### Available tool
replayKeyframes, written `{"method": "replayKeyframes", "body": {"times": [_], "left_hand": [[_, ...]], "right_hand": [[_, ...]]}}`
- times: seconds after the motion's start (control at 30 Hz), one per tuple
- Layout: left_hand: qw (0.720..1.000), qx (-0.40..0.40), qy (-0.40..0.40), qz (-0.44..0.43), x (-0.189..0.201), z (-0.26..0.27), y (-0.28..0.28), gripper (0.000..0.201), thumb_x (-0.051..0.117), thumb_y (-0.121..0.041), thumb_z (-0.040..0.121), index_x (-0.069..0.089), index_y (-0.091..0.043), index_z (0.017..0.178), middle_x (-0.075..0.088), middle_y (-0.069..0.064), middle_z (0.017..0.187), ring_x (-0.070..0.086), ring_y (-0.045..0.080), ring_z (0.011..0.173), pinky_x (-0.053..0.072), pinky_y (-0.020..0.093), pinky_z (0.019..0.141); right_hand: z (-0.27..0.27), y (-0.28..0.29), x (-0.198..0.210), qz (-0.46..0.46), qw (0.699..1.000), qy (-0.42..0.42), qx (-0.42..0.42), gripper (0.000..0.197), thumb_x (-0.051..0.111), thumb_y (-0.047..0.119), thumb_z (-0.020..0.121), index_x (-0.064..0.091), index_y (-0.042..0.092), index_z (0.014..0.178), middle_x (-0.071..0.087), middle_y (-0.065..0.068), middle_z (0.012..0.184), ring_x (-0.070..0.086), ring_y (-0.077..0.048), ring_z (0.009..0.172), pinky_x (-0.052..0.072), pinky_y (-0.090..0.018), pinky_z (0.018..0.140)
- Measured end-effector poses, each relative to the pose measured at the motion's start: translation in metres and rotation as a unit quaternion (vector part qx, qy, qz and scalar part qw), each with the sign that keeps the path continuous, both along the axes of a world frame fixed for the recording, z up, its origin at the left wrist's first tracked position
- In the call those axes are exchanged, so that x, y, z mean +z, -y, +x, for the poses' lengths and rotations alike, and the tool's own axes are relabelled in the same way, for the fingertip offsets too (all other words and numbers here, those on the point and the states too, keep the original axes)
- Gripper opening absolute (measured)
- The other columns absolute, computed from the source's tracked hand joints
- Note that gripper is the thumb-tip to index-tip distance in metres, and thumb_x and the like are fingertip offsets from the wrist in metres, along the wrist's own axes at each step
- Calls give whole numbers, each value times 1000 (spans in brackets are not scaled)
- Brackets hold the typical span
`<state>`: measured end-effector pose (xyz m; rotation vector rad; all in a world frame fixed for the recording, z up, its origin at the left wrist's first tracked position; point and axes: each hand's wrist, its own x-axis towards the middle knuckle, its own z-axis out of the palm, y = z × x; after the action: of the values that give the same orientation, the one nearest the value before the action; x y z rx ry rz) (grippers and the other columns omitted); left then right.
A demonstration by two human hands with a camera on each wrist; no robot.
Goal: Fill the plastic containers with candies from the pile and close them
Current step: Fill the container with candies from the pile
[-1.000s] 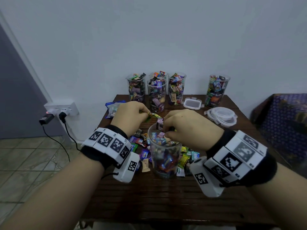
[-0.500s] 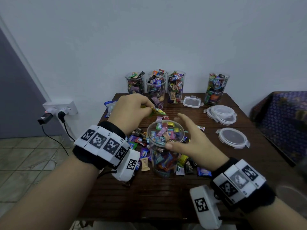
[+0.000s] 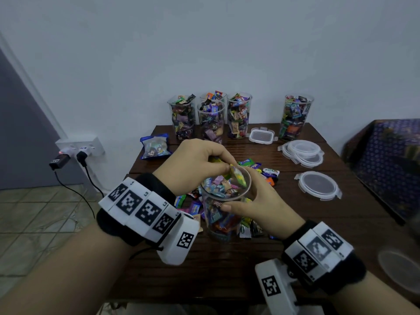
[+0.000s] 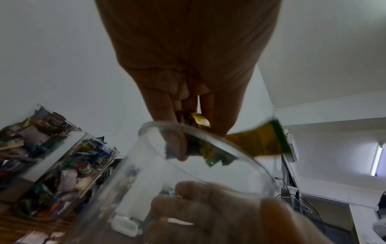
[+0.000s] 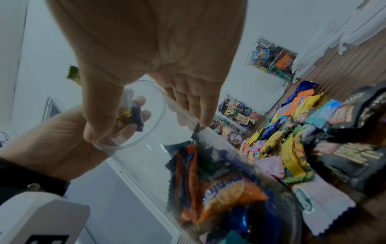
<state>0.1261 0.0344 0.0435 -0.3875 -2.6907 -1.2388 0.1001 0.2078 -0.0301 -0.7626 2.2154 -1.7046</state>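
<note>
From the head view, the clear container (image 3: 223, 209) stands on the wooden surface (image 3: 218, 267) amid the candy pile (image 3: 256, 171). The right hand (image 3: 256, 203) wraps its grip around the container's side. Above the container's rim, the left hand (image 3: 195, 164) pinches a yellow-green candy (image 3: 238, 177). Beyond the container, five filled containers (image 3: 211, 120) line the wall, with a candy bag (image 3: 155, 147) to their left. Right of the container lie a single round lid (image 3: 318, 185), a stack of round lids (image 3: 303, 152) and a small rectangular lid (image 3: 262, 135).

Left wrist: fingers (image 4: 163, 105) clamped on wrappers, one end of the candy (image 4: 261, 140) sticking out over the rim (image 4: 208, 140).

Right wrist: thumb (image 5: 100, 105) and fingers (image 5: 200, 105) curl around the rim, the pile (image 5: 292, 132) crowding right of it.
</note>
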Motion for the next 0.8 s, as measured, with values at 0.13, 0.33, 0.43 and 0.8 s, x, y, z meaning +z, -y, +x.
{"method": "replayKeyframes", "body": {"times": [0.13, 0.33, 0.43, 0.8], "left_hand": [[999, -3, 28, 43, -4, -2, 2, 21, 66, -9, 86, 71, -29, 84, 71, 4, 102, 68, 19, 92, 57, 41, 81], [994, 38, -4, 104, -6, -9, 11, 24, 64, -10, 87, 71, -33, 85, 72, -6, 92, 66, 8, 85, 56, 26, 69], [987, 107, -12, 119, -6, -15, 26, 23, 62, -15, 89, 69, -36, 83, 66, -15, 82, 62, 5, 83, 57, 29, 68], [917, 220, 285, -170, -58, -62, 70, 67, 60, -46, 88, 39, -11, 141, 44, 7, 144, 47, 24, 126, 42, 33, 98]], "right_hand": [[-1, 0, -1, 6, 1000, -10, -1, 85, 83, 50, 54, 43, 38, 127, 54, 15, 126, 50, -3, 121, 42, -38, 105], [2, -1, 4, 10, 1000, -6, 7, 74, 79, 42, 58, 39, 47, 120, 51, 22, 126, 47, 5, 120, 40, -27, 104], [-1, -6, 12, 87, 995, -17, 46, 80, 81, 37, 64, 33, 46, 128, 45, 22, 129, 43, 5, 122, 38, -21, 103], [-103, -18, 11, 406, 912, -44, -39, 76, 61, 30, 84, 23, 16, 147, 29, -9, 150, 33, -26, 135, 34, -43, 108]]}}
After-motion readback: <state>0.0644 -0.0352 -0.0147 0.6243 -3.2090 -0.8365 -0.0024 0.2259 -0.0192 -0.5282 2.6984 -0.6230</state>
